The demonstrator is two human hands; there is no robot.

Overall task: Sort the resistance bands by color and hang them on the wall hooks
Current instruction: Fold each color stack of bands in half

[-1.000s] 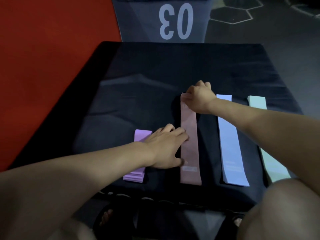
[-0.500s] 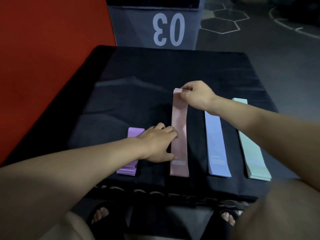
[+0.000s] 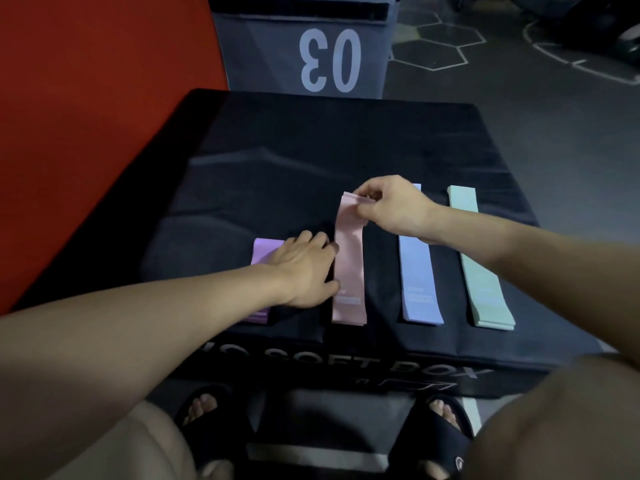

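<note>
Several flat resistance bands lie side by side on a black soft box (image 3: 311, 161). From left to right they are a purple band (image 3: 265, 251), a pink band (image 3: 349, 268), a blue band (image 3: 417, 282) and a mint green band (image 3: 483, 271). My right hand (image 3: 391, 207) pinches the far end of the pink band and lifts it slightly off the box. My left hand (image 3: 306, 271) lies flat over the purple band, fingers straight, its fingertips touching the pink band's left edge. No wall hooks are in view.
A dark box marked "03" (image 3: 329, 60) stands behind the soft box. Red flooring (image 3: 86, 116) runs along the left, and dark floor with hexagon lines (image 3: 440, 46) is at the right. My feet in black slides (image 3: 446, 427) are under the front edge.
My right hand has raised the pink band's far end, which lay flat before. My left hand has slid slightly left, off the pink band's face to its edge. The camera has tilted down.
</note>
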